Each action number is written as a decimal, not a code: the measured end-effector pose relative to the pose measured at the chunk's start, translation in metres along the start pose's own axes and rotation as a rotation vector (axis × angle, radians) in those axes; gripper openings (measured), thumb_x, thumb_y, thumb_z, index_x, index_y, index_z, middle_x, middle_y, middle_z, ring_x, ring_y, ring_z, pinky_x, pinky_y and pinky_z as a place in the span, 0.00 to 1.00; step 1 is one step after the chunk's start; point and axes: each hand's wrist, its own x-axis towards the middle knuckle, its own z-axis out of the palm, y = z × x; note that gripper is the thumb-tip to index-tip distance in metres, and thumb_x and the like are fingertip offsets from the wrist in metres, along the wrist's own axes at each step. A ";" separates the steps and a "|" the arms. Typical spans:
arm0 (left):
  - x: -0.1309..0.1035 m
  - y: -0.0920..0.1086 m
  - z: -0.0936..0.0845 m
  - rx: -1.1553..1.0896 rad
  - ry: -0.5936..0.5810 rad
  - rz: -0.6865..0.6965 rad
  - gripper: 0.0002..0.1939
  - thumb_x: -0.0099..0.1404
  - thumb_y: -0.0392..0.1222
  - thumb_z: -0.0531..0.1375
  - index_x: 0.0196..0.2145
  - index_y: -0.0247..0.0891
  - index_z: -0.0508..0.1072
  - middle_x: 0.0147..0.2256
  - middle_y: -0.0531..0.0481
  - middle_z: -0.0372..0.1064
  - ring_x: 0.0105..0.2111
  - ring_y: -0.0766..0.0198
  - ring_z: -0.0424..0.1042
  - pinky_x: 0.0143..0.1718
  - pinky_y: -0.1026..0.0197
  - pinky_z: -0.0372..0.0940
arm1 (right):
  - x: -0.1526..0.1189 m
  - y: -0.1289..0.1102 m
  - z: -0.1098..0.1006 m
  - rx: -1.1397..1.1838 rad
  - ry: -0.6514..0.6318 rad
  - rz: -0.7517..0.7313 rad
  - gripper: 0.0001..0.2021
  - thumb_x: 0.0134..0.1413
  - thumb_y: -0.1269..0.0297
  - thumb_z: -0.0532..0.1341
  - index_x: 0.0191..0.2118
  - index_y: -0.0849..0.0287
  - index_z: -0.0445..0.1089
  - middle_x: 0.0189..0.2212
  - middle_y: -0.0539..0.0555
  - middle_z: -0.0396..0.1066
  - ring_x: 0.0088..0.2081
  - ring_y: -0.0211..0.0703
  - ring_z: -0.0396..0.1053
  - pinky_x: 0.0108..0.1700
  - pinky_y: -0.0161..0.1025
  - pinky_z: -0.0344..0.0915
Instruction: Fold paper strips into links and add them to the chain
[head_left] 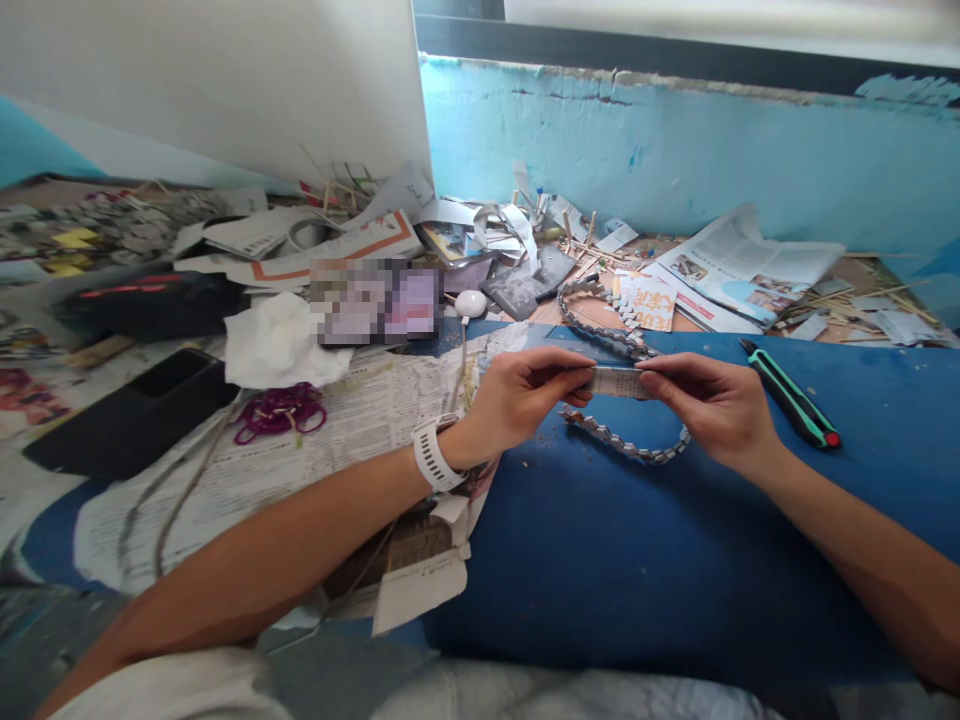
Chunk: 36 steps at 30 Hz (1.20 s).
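Observation:
A small strip of printed paper (pixel 616 382) is stretched level between my two hands, above the blue tabletop (pixel 600 560). My left hand (pixel 529 395), with a white watch (pixel 435 455) on its wrist, pinches the strip's left end. The right end is between the thumb and fingers of my right hand (pixel 709 405). Behind and below the strip lies a chain of folded paper (pixel 630 447), curved in a loop and partly hidden by my hands and the strip. To the right of my right hand rests a green and black cutter (pixel 795 398).
Newspaper (pixel 375 400) covers the table's left part, bearing a black case (pixel 135 412), white tissue (pixel 274 340) and purple cord (pixel 281 413). Paper scraps, thin sticks and a folded newspaper (pixel 750 265) lie along the blue wall. A white round charger (pixel 470 303) with a cable is near the middle.

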 end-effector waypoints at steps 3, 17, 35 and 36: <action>0.000 0.002 0.001 -0.014 0.018 -0.001 0.14 0.62 0.47 0.72 0.41 0.35 0.82 0.34 0.47 0.82 0.32 0.58 0.84 0.39 0.56 0.83 | 0.000 -0.001 -0.003 -0.013 0.018 -0.047 0.07 0.59 0.57 0.71 0.43 0.46 0.82 0.38 0.50 0.83 0.37 0.47 0.81 0.41 0.45 0.81; -0.003 0.003 -0.002 -0.106 -0.148 0.038 0.15 0.65 0.42 0.70 0.49 0.36 0.78 0.38 0.46 0.81 0.34 0.60 0.83 0.37 0.59 0.82 | -0.003 -0.013 -0.001 -0.084 -0.051 -0.381 0.12 0.60 0.71 0.70 0.46 0.46 0.82 0.45 0.53 0.80 0.44 0.46 0.80 0.45 0.44 0.79; -0.001 0.004 0.001 0.305 -0.068 0.434 0.03 0.67 0.37 0.69 0.38 0.36 0.83 0.40 0.45 0.80 0.37 0.66 0.79 0.37 0.67 0.77 | -0.003 -0.015 -0.001 0.083 -0.139 -0.168 0.08 0.59 0.67 0.72 0.42 0.46 0.84 0.43 0.53 0.80 0.43 0.46 0.78 0.41 0.42 0.76; -0.001 0.005 0.001 0.295 -0.071 0.425 0.03 0.67 0.37 0.69 0.38 0.35 0.83 0.40 0.45 0.80 0.37 0.66 0.79 0.38 0.67 0.77 | -0.003 -0.014 -0.001 0.089 -0.152 -0.164 0.08 0.59 0.67 0.71 0.43 0.46 0.84 0.43 0.53 0.80 0.43 0.46 0.78 0.41 0.42 0.77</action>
